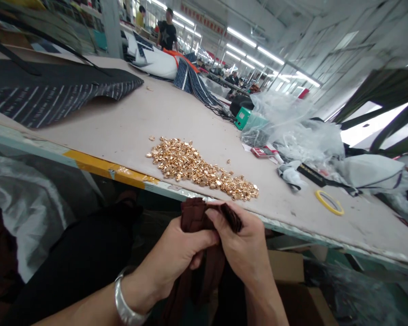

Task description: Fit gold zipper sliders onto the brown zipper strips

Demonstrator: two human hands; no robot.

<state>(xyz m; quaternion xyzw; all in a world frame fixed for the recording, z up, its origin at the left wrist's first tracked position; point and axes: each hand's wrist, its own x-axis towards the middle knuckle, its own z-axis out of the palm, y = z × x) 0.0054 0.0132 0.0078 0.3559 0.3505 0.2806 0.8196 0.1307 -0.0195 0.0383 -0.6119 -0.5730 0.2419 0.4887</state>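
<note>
Both hands grip a bundle of dark brown fabric straps (194,214) just in front of the table's near edge. My left hand (180,249), with a silver bracelet at its wrist, is closed around the bundle from the left. On the other side, my right hand (243,244) pinches the folded brown ends, its thumb on top. Lengths of the brown material hang below, between the wrists. Directly beyond the hands, a heap of small shiny gold metal pieces (190,165) lies along the table edge. What the fingertips press on underneath is hidden.
The pale tabletop (119,122) carries dark striped fabric (64,97) at left. To the right lie a yellow tape roll (329,202), a green box (244,118) and clear plastic bags (289,122). An open cardboard box (287,267) sits below. People stand farther back.
</note>
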